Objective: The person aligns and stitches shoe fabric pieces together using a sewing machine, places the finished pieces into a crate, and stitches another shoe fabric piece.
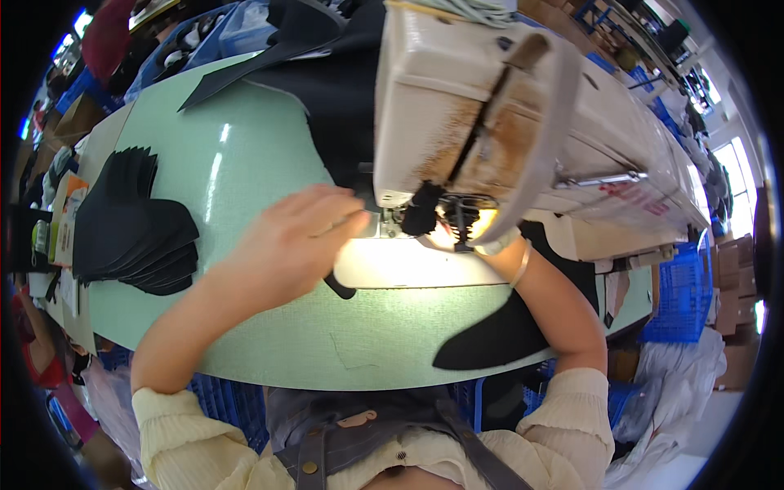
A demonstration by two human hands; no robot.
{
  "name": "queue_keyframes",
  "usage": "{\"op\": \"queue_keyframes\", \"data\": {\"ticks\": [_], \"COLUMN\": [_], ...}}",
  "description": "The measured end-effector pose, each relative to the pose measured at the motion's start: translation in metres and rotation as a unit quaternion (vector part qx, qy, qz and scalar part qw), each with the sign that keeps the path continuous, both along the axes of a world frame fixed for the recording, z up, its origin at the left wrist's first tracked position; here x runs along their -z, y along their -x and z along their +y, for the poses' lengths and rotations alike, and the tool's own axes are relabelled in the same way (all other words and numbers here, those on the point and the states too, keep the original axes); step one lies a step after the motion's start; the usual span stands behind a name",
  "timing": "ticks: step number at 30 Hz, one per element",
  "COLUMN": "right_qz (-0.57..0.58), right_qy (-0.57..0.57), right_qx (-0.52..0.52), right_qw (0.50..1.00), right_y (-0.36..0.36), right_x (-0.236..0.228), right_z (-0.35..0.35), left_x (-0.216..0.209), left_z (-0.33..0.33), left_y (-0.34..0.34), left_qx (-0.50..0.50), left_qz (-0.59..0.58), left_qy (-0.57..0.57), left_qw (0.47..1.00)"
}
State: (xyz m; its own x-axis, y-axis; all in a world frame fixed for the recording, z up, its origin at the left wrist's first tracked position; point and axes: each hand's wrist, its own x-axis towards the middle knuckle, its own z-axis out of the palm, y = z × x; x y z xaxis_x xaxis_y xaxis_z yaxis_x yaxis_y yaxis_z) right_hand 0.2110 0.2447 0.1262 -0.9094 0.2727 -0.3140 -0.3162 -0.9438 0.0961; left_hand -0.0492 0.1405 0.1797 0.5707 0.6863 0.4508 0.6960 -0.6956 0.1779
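A cream sewing machine (pixel 457 114), rusty on its front, stands over a brightly lit white sewing bed (pixel 425 265). Just left of the needle area is my left hand (pixel 306 233), slightly blurred, its fingers drawn together. A thin metallic glint shows at them, too small to name. Below this hand a narrow black tip (pixel 341 287) sticks out. My right hand (pixel 502 245) is at the right of the lit needle area; its fingers are hidden behind the machine head. Under my right forearm lies a curved black fabric piece (pixel 498 335).
A fanned stack of black cut pieces (pixel 135 229) lies on the left of the pale green table (pixel 245 147). Larger black sheets (pixel 335 90) spread behind the machine's left side. A blue crate (pixel 682 290) stands at the right, with clear plastic wrapping (pixel 674 384) below.
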Motion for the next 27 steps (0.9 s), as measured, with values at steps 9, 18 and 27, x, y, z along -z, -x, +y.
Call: {"op": "queue_keyframes", "data": {"ticks": [9,18,27], "right_qz": [-0.369,-0.541,-0.425], "right_qy": [-0.92,-0.834,-0.893], "right_qx": [-0.13,-0.111,-0.131], "right_qw": [-0.004,-0.02,0.076], "right_y": [-0.016,-0.09,-0.008], "right_x": [-0.073,-0.045,-0.047], "right_z": [-0.044,-0.089,-0.071], "left_x": [-0.064,-0.048,-0.023], "left_z": [-0.113,-0.117,-0.125], "left_y": [0.183,0.222,0.224], "left_qx": [-0.449,-0.387,-0.4], "left_qz": [0.242,0.019,0.162], "left_qy": [-0.011,0.11,-0.035], "left_qw": [0.86,0.915,0.901]}}
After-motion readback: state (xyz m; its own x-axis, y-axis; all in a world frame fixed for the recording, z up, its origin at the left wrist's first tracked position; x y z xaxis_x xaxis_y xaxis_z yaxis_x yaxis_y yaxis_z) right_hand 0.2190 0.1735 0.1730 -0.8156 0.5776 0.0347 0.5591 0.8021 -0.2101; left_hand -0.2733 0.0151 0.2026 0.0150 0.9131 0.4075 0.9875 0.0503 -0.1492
